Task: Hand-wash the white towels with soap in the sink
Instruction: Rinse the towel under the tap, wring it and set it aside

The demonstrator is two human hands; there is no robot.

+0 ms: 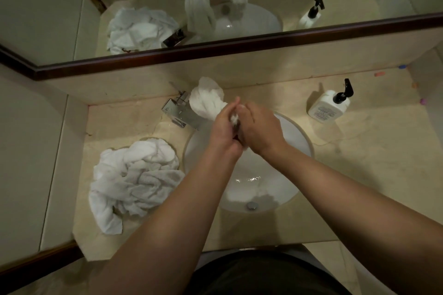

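Above the round white sink [294,141], my left hand [224,129] and my right hand [260,127] are pressed together around a white towel [207,100]. Both grip it, and its free end bunches up past my fingers, over the chrome tap [178,112]. A little towel shows between my palms. A heap of more white towels [134,179] lies on the counter left of the sink. A white soap bottle with a black pump [329,106] stands at the sink's right. The basin holds a little water near its drain [251,205].
The beige stone counter [359,175] runs around the sink. A dark-framed mirror [215,48] behind it reflects the towels, the hands and the bottle. Walls close in on the left. A few small coloured bits [378,74] lie at the far right corner.
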